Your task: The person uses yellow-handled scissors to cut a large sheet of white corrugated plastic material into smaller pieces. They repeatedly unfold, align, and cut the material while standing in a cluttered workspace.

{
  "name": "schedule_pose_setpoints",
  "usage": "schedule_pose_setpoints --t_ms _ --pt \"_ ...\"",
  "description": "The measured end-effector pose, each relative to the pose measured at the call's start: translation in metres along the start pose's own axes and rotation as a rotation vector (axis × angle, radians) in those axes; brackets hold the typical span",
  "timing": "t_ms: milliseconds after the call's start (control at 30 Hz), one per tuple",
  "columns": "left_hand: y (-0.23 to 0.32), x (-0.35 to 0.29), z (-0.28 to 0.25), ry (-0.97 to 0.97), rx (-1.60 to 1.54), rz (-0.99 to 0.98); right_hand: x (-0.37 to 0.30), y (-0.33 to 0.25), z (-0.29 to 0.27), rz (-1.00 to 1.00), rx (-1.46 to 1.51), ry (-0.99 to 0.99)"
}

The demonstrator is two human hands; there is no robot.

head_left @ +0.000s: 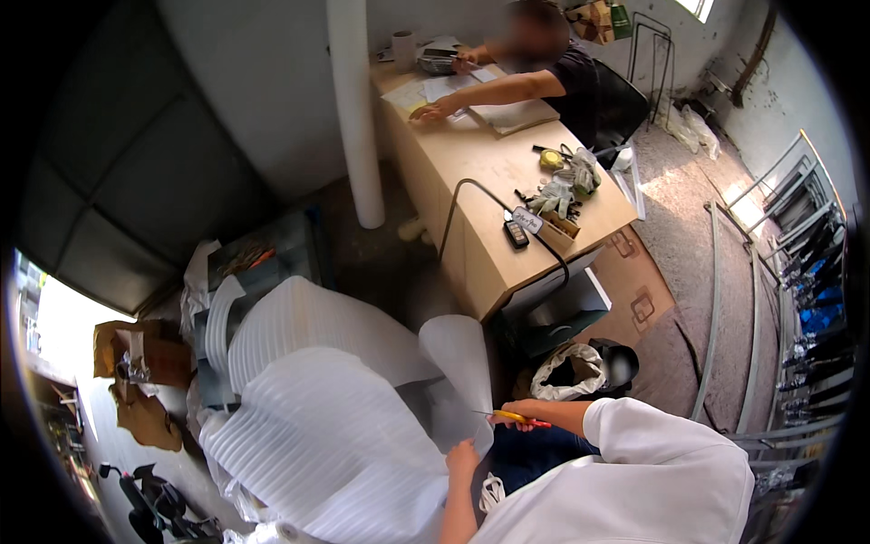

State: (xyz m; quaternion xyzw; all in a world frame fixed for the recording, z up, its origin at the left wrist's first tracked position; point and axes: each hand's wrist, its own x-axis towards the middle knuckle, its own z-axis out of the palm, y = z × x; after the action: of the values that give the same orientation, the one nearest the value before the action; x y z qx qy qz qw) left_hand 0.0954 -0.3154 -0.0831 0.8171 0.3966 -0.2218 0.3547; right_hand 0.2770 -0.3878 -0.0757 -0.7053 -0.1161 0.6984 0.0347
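My right hand is closed around scissors with yellow and red handles. Their thin blade points left, at the edge of a white foam sheet that curls upward in front of me. Lower down, my left hand has its fingers closed on the lower edge of that sheet. Large ribbed pieces of white foam lie heaped to the left of my hands. A bundle of white cord lies by my left forearm.
Ahead stands a wooden desk with gloves, a tape measure and a key fob. A person sits behind it, hands over papers. A bag-lined bin stands close right. Metal frames lean far right; torn cardboard lies left.
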Motion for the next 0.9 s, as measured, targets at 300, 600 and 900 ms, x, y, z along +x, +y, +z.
schedule_pose_setpoints --t_ms 300,600,900 --pt "-0.024 0.017 0.024 0.05 -0.267 -0.199 0.021 -0.014 0.016 0.042 0.148 0.012" --pt "-0.069 0.011 0.042 0.155 -0.458 -0.231 0.028 -0.01 0.052 0.001 0.226 0.002" --pt "-0.082 0.014 0.068 0.299 -0.456 -0.139 -0.015 -0.048 0.045 0.063 0.063 0.043"
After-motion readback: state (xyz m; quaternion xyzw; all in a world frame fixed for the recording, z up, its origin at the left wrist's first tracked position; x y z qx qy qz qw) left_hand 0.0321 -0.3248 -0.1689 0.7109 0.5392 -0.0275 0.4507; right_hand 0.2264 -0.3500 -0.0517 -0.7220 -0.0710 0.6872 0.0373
